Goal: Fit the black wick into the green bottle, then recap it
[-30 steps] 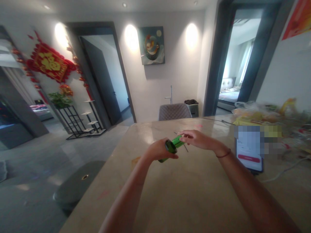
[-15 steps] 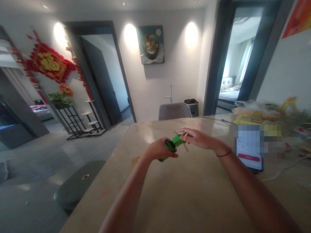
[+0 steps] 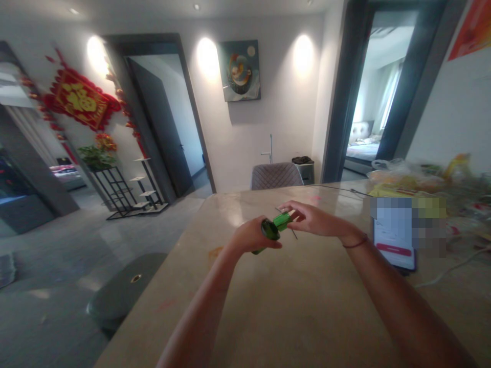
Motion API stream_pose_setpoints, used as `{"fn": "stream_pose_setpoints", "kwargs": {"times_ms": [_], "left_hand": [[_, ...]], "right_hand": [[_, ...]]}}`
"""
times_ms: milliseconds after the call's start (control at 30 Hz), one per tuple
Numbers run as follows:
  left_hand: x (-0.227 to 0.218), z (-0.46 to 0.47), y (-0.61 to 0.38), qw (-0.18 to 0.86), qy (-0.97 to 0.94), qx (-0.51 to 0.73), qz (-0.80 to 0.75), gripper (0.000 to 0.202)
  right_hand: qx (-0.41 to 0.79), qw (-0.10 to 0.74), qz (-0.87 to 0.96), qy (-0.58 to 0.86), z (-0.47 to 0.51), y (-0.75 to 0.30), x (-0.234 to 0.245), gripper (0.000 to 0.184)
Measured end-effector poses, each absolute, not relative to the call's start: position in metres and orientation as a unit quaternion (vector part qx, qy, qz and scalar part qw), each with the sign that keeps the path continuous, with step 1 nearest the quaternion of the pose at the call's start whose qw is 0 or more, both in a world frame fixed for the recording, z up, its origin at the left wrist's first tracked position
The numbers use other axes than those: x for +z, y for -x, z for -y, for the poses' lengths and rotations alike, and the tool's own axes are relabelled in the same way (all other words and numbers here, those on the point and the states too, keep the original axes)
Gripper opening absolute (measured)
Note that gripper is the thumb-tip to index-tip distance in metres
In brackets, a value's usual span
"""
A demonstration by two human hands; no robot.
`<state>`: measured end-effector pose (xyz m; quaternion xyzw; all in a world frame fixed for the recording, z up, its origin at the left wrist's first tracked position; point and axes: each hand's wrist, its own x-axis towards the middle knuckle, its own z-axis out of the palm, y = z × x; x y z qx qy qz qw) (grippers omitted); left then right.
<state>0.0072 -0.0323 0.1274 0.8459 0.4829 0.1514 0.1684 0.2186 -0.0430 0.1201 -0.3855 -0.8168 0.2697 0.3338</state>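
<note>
My left hand is wrapped around a dark green object with a round, glossy end facing up and right; its kind is unclear, and the palm covers most of it. Part of its green body shows below the fingers. Against that round end sits a bright green block-like piece, which my right hand grips with bent fingers. A thin dark rod sticks out past this piece on both sides. Both hands are just above the beige table, close together.
A phone with a lit, partly blurred screen stands on the right side of the table. Behind it are plastic bags and clutter, with a white cable nearby. A grey chair is across the table; a dark green stool stands left.
The bright green piece and my right fingers have shifted very slightly, the piece appearing a little turned. My left hand keeps its grip. The whole view has drifted slightly.
</note>
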Motion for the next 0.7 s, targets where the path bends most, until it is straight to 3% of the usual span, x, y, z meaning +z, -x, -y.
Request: {"fn": "stream_pose_setpoints", "kwargs": {"times_ms": [233,367,500,600,700], "left_hand": [[0.124,0.029,-0.006,0.173,-0.850,0.161,-0.471,0.055],[0.123,0.026,-0.005,0.190,-0.847,0.172,-0.465,0.054],[0.125,0.025,-0.002,0.208,-0.845,0.187,-0.456,0.055],[0.126,0.026,0.000,0.217,-0.843,0.195,-0.452,0.056],[0.126,0.026,0.001,0.225,-0.842,0.195,-0.450,0.056]], "right_hand": [[0.273,0.358,0.810,0.375,0.046,-0.216,0.121,0.049],[0.270,0.372,0.811,0.361,0.046,-0.219,0.124,0.039],[0.307,0.467,0.748,0.357,0.034,-0.231,0.120,0.042],[0.272,0.543,0.674,0.422,0.014,-0.240,0.106,0.052],[0.179,0.529,0.638,0.530,-0.007,-0.249,0.085,0.049]]}}
